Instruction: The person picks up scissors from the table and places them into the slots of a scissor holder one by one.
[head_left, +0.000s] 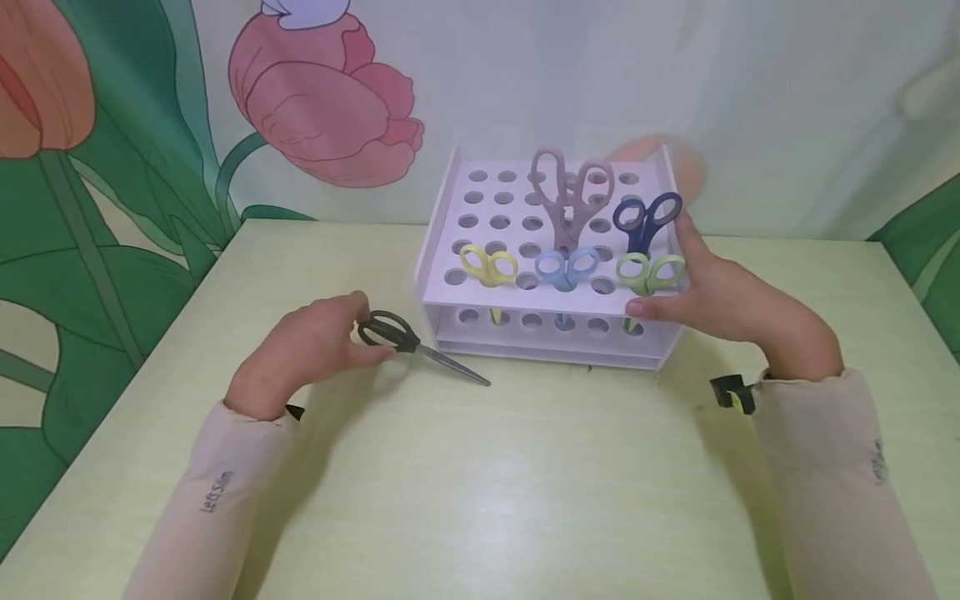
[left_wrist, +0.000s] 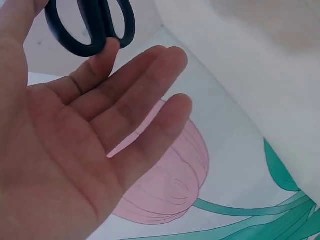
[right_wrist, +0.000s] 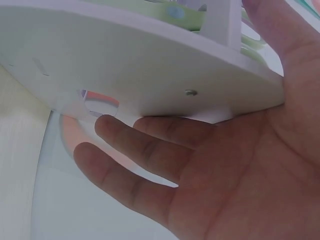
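Black-handled scissors (head_left: pixel 407 342) are pinched at the handle between the thumb and a finger of my left hand (head_left: pixel 303 346). Their closed blades slant down to the right, above or touching the table near the rack's front left corner. In the left wrist view, the other fingers extend below the dark handle (left_wrist: pixel 92 35). My right hand (head_left: pixel 727 296) holds the right side of a white perforated rack (head_left: pixel 435 290), thumb at the front and fingers along the side. Upright in its holes stand yellow (head_left: pixel 491 272), light blue (head_left: pixel 566 275), green (head_left: pixel 647 285), navy (head_left: pixel 642 239) and large mauve scissors (head_left: pixel 567 232).
The rack stands on a pale green table (head_left: pixel 480 483) close to the back wall. Large painted tulips (head_left: pixel 322 108) and leaves cover the wall. A hole and a screw (right_wrist: pixel 191 92) show on the rack's side panel in the right wrist view.
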